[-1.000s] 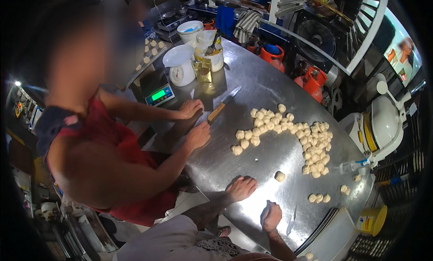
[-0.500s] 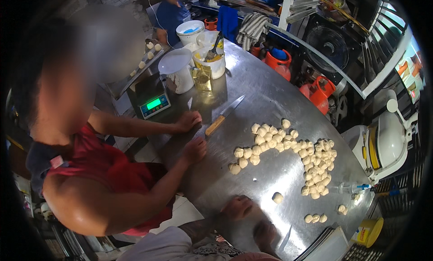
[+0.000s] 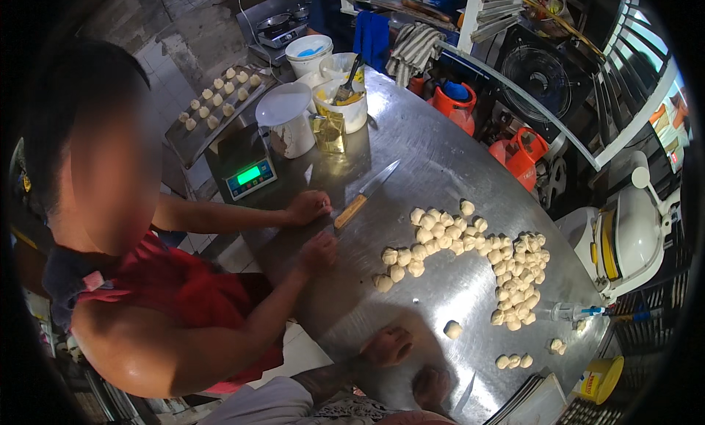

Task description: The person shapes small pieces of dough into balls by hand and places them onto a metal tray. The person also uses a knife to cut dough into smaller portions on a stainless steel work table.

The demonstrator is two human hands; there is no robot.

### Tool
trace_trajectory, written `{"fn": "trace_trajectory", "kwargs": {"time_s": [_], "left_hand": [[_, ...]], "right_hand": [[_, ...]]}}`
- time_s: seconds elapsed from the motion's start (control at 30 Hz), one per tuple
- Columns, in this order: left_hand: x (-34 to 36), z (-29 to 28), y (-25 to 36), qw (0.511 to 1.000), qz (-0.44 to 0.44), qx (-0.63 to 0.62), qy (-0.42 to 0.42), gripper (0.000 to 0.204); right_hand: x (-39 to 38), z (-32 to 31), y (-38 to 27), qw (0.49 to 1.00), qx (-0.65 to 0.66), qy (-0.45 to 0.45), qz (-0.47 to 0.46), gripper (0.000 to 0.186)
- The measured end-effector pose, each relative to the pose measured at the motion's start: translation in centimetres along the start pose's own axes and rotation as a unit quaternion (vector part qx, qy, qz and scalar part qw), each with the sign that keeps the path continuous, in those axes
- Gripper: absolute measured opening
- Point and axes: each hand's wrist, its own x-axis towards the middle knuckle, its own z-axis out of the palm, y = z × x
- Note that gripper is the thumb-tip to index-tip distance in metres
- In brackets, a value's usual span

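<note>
While the left hand rests on the near counter, its grip slack, the right hand is left of a blade, grip too shadowed to tell.

From afar I count four hands: the wearer's left hand, right hand, and two co-worker hands. I tally one lone dough ball, one row of three balls, one wood-handled knife, and one dough cluster too crowded to count.
</note>
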Motion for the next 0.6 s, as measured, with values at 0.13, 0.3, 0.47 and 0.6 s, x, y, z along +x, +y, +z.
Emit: {"fn": "trace_trajectory", "kwargs": {"time_s": [0.13,0.3,0.47,0.6], "left_hand": [[0.3,-0.5,0.5,1.0,0.001,0.004,-0.005,0.023],[0.0,-0.1,0.0,1.0,0.003,-0.01,-0.002,0.024],[-0.1,0.2,-0.1,1.0,0.015,-0.013,0.006,0.025],[-0.4,0.6,-0.3,0.999,0.036,0.03,0.002,0.025]], "right_hand": [[0.8,-1.0,-1.0,1.0,0.019,0.016,-0.015,0.022],[1.5,-1.7,-1.6,0.998,0.041,0.029,-0.027,0.023],[0.4,-0.8,-0.2,0.999,0.023,0.007,-0.025,0.029],[-0.4,-0.4,0.2,1.0,0.023,0.012,-0.001,0.029]]}}
